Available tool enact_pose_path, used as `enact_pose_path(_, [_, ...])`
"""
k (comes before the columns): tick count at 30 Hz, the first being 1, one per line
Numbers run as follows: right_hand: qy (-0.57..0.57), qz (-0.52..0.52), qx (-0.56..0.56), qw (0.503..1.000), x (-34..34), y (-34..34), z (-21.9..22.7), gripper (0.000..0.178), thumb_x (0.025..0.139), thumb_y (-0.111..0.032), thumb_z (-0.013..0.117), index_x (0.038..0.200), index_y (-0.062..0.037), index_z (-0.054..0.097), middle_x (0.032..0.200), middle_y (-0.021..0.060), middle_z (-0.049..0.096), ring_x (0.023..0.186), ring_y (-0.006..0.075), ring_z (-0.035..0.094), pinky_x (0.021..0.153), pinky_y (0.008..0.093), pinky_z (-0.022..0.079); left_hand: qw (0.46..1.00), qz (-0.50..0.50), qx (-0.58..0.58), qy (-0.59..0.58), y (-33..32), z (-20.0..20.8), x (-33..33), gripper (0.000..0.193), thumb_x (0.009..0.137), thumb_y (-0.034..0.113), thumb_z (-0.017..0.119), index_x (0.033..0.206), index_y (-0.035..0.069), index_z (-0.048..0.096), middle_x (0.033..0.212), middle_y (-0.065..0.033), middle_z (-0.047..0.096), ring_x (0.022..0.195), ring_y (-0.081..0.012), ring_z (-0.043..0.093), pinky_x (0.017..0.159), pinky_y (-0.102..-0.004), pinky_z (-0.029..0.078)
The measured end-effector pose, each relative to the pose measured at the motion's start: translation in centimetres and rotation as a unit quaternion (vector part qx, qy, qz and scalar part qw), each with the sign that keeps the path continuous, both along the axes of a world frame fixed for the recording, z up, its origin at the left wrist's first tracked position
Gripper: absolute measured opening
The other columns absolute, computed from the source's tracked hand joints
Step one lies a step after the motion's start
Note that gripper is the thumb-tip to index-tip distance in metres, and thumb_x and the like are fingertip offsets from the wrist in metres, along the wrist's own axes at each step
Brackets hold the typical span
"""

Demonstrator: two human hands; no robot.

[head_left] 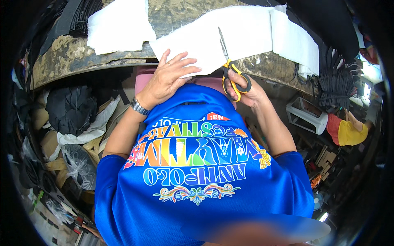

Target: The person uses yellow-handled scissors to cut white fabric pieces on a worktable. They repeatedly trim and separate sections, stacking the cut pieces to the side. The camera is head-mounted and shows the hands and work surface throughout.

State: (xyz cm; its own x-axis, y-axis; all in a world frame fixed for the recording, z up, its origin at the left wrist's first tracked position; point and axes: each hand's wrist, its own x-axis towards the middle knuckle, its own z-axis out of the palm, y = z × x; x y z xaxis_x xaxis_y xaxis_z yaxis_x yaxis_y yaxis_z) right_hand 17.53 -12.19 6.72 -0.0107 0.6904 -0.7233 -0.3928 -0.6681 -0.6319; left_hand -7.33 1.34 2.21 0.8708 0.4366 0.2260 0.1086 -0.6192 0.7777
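Nearest, from the centre down to 6 o'clock, you wear a blue shirt (205,197) with a multicoloured print. At 11 o'clock your left hand (170,76), with a metal watch (140,106) at its wrist, lies by the near edge of the white cloth (193,45). Its fingers are spread; how firmly they press cannot be told. At 2 o'clock your right hand (248,91) grips the scissors (227,64), fingers curled around the yellow-and-black handles, blades pointing toward 12 o'clock over the cloth.

The cloth runs from 12 to 2 o'clock across your wooden table (57,59), whose top is worn and dark-blotched. A second white piece (119,28) lies just beside it at 11 o'clock.

Off the table, you have a black bundle (72,108) at 9 o'clock, a clear plastic bag (80,164) at 8 and a white stool (308,117) at 3. Between 2 and 3 o'clock are black strips (336,82). Farthest, at 3 o'clock, is a person in a yellow top (353,130).
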Motion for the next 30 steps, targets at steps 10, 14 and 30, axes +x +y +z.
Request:
enact_pose_path(10, [0.02, 0.02, 0.021, 0.999, 1.3, 3.3, -0.7, 0.045, 0.086, -0.049, 0.07, 0.078, -0.0079, 0.055, 0.057, 0.0045, 0.055, 0.046, 0.0113, 0.053, 0.043, 0.0234, 0.043, 1.0, 0.006, 0.016, 0.003, -0.2, 0.0, -0.5, 0.032, 0.095, 0.018, 0.052, 0.123, 0.02, 0.065, 0.134, -0.0052, 0.059, 0.137, -0.0274, 0.041, 0.118, -0.0543, 0.006])
enact_pose_path(14, [-0.015, 0.043, 0.016, 0.999, 1.4, 2.8, -0.8, 0.046, 0.088, -0.047, 0.068, 0.07, -0.0075, 0.053, 0.051, 0.0033, 0.052, 0.04, 0.0089, 0.046, 0.038, 0.0201, 0.035, 1.0, 0.019, 0.008, -0.012, -0.1, -0.2, -0.6, 0.03, 0.095, 0.024, 0.055, 0.123, 0.024, 0.064, 0.132, -0.0026, 0.059, 0.135, -0.0269, 0.042, 0.117, -0.0561, 0.01])
enact_pose_path(30, [0.037, 0.045, 0.017, 0.998, 3.0, 7.4, -0.7, 0.043, 0.084, -0.047, 0.074, 0.088, -0.0069, 0.058, 0.068, 0.0048, 0.059, 0.052, 0.0126, 0.058, 0.045, 0.0238, 0.046, 0.999, 0.012, 0.007, -0.047, 0.3, -0.9, -1.3, 0.03, 0.094, 0.022, 0.058, 0.123, 0.025, 0.065, 0.133, -0.0015, 0.06, 0.133, -0.0266, 0.045, 0.117, -0.0565, 0.015])
